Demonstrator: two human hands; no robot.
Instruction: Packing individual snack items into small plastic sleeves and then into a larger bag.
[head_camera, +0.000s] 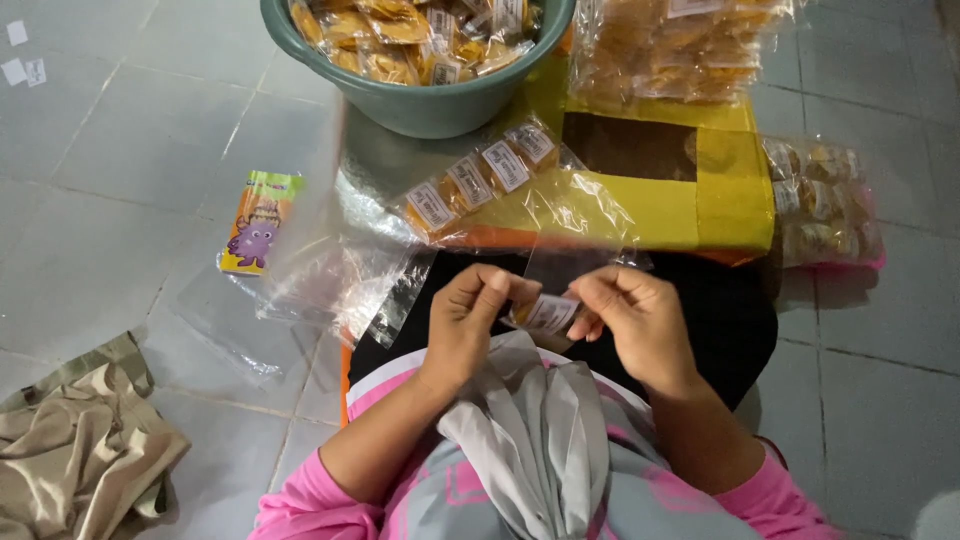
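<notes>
Small snack packet (548, 312) with a white label is held in front of the person's lap, between both hands. The left hand (465, 325) pinches its left edge with curled fingers, and the right hand (640, 325) grips its right side with thumb and fingertips closed on the plastic. Both hands are clenched on it, not released.

Just above the hands lies a long clear bag (480, 180) with 3 labelled packets already inside, resting on a yellow box (700, 200). It seems to me that this bag is only partly filled and that the packet in the hands is not yet put anywhere.

A green basin (420, 105) at the top holds many more loose packets, so I judge that much work is left. Behind the box there is a stack of filled bags (680, 50), and 1 more filled bag (820, 200) lies at the right on the tiled floor (120, 150); this part looks finished. Empty clear bags (330, 280) lie at the left, near a small colourful wrapper (258, 225) and a beige cloth (80, 450).
</notes>
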